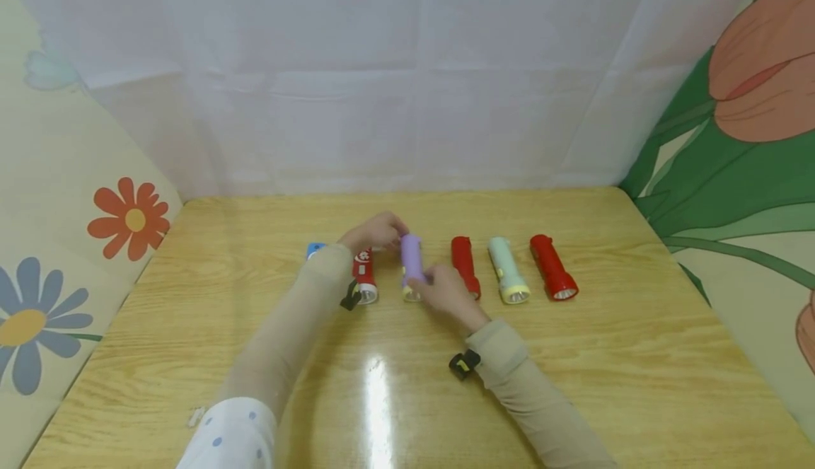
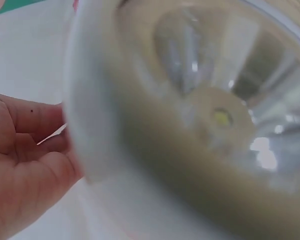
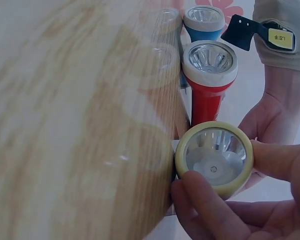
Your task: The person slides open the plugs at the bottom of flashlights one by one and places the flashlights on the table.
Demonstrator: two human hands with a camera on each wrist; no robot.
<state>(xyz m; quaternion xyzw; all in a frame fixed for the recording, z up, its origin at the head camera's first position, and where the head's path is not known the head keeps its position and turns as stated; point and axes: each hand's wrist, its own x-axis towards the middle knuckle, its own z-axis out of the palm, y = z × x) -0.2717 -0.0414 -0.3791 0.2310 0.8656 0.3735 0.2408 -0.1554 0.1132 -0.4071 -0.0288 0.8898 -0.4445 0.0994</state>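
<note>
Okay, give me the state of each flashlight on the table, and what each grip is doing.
Blue flashlight: unlit, mostly hidden in the head view.
Red-and-white flashlight: lying, unlit.
Purple flashlight: unlit, held at its lens end.
Middle red flashlight: lying, lens mostly hidden, so lit or unlit unclear.
Mint flashlight: lying, appears unlit.
Rightmost red flashlight: lying, appears unlit.
Left grip: at the purple flashlight's tail end, hold unclear.
Right grip: pinching the purple flashlight's lens end.
</note>
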